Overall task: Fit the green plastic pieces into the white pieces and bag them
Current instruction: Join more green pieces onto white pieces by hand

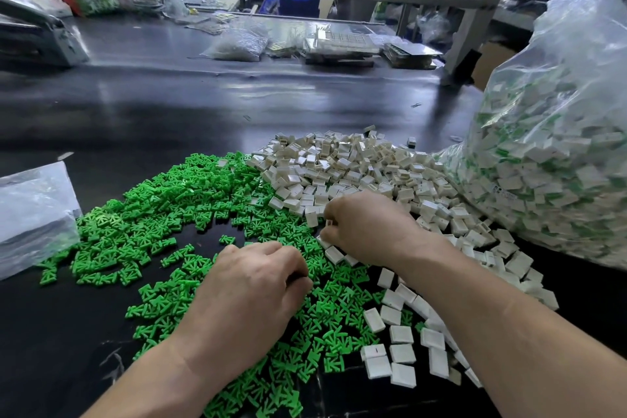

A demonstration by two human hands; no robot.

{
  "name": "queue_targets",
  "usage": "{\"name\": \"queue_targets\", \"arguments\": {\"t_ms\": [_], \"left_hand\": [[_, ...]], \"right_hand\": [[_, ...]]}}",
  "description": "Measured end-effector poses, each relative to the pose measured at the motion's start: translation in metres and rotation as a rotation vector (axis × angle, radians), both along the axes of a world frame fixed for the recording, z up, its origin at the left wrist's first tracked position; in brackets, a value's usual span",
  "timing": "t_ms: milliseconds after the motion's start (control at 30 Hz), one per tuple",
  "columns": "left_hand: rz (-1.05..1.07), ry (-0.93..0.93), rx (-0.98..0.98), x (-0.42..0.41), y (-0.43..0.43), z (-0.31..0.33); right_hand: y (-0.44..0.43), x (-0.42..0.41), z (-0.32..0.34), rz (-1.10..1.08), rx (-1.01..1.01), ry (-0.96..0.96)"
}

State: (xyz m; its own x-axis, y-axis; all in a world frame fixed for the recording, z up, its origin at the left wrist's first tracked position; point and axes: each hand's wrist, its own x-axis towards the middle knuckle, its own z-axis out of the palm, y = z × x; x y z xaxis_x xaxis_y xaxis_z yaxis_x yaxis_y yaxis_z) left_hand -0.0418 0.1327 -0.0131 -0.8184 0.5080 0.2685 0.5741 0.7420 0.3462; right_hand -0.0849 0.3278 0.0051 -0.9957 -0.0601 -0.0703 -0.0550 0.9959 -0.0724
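A wide heap of small green plastic pieces covers the black table in front of me. Behind it and to the right lies a pile of white square pieces. My right hand sits at the seam of the two piles, fingers curled, pinching a white piece at its fingertips. My left hand lies knuckles-up on the green heap with fingers curled under; what they hold is hidden. A big clear bag of assembled white-and-green pieces stands at the right.
A flat clear plastic bag lies at the left edge. Bare black table stretches beyond the piles. Farther back are small bags of parts, stacked trays and a grey frame post.
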Motion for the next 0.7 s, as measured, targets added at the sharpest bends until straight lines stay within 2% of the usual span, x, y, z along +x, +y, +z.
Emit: {"name": "queue_targets", "arguments": {"t_ms": [100, 167, 233, 333, 400, 467, 533, 700], "left_hand": [[0.014, -0.019, 0.052, 0.000, 0.000, 0.001], [0.038, -0.118, 0.186, 0.000, -0.001, 0.004], [0.055, -0.351, 0.438, -0.001, -0.003, 0.010], [0.045, -0.729, 0.834, -0.003, -0.002, 0.018], [0.044, -0.863, 1.016, -0.003, 0.000, 0.020], [0.035, -0.922, 1.115, -0.002, 0.002, 0.021], [0.029, -0.936, 1.151, 0.001, 0.004, 0.022], [0.015, -0.961, 1.198, 0.001, 0.001, 0.019]], "right_hand": [[0.002, 0.002, -0.001, 0.000, -0.061, 0.065], [0.006, 0.011, -0.001, -0.040, -0.244, 0.144], [0.008, 0.023, 0.003, -0.114, -0.598, 0.159], [0.006, 0.041, 0.015, -0.262, -1.385, -0.043], [0.002, 0.052, 0.020, -0.286, -1.656, -0.134], [-0.003, 0.059, 0.021, -0.252, -1.787, -0.191], [-0.009, 0.065, 0.017, -0.220, -1.836, -0.235], [-0.012, 0.075, 0.004, -0.232, -1.785, -0.311]]}}
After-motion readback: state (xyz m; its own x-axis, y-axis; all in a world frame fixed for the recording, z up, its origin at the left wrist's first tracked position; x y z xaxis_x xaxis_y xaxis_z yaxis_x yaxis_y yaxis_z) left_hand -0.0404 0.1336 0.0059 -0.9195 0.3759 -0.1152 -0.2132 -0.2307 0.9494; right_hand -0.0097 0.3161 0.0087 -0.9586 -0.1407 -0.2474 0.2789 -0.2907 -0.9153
